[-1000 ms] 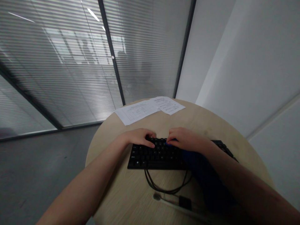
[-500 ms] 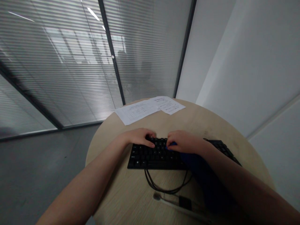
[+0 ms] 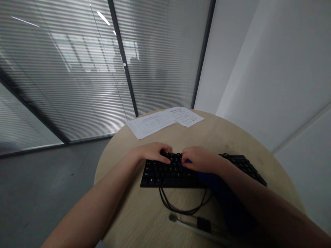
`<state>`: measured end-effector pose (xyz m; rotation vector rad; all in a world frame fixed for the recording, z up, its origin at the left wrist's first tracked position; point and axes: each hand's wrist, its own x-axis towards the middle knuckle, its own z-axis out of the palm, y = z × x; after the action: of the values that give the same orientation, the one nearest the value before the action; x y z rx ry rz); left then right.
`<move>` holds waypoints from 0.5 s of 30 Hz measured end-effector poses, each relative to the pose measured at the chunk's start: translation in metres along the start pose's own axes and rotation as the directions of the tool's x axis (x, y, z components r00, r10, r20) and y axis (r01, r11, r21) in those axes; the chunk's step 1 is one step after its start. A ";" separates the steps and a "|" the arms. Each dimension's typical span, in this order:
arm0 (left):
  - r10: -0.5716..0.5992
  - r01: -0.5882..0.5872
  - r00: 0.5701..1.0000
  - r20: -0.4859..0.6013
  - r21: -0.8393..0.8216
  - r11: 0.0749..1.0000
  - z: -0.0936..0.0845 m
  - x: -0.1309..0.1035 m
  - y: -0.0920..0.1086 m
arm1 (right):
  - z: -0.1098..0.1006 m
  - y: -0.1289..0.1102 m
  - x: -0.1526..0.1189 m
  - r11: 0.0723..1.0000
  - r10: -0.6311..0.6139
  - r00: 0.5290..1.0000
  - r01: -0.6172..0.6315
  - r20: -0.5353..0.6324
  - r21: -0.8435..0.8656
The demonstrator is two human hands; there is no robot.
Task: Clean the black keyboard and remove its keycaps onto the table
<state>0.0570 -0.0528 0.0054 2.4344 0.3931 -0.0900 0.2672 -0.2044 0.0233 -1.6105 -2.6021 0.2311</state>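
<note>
A black keyboard (image 3: 168, 175) lies on the round wooden table, partly hidden under my right hand and forearm. My left hand (image 3: 155, 152) holds its far left edge, thumb on the keys and fingers at the back rim. My right hand (image 3: 198, 159) is closed around a dark blue cloth (image 3: 217, 186) and rests over the middle keys. The cloth trails from under that hand toward me, into shadow. Beyond my right forearm more black keys (image 3: 243, 164) show.
A looped black cable (image 3: 178, 209) lies in front of the keyboard. Nearer me are a brush (image 3: 190, 226) with a long pale handle and a small black block (image 3: 203, 224). Printed papers (image 3: 152, 124) lie at the table's far edge. A wall (image 3: 284, 69) stands on the right.
My right hand has slid slightly left over the keys with the blue cloth. My left hand keeps its hold on the keyboard.
</note>
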 end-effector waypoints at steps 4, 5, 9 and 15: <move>0.002 -0.002 1.000 0.002 -0.005 1.000 -0.001 -0.001 0.002 | 0.003 -0.006 -0.001 0.999 0.040 0.999 -0.041 -0.019 -0.033; -0.005 0.005 1.000 0.001 -0.008 1.000 -0.001 -0.001 0.003 | 0.004 -0.007 -0.001 0.998 0.048 0.999 -0.048 -0.024 -0.036; -0.014 0.014 1.000 0.000 -0.014 1.000 0.000 -0.001 0.003 | 0.003 -0.009 0.000 0.996 0.070 0.997 -0.071 -0.018 -0.048; -0.010 0.010 1.000 -0.004 0.013 1.000 0.001 0.000 -0.002 | -0.005 -0.009 0.000 0.994 0.093 0.994 -0.091 0.048 -0.055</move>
<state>0.0565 -0.0518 0.0034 2.4461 0.4077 -0.0928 0.2600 -0.2076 0.0299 -1.7671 -2.5949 0.2127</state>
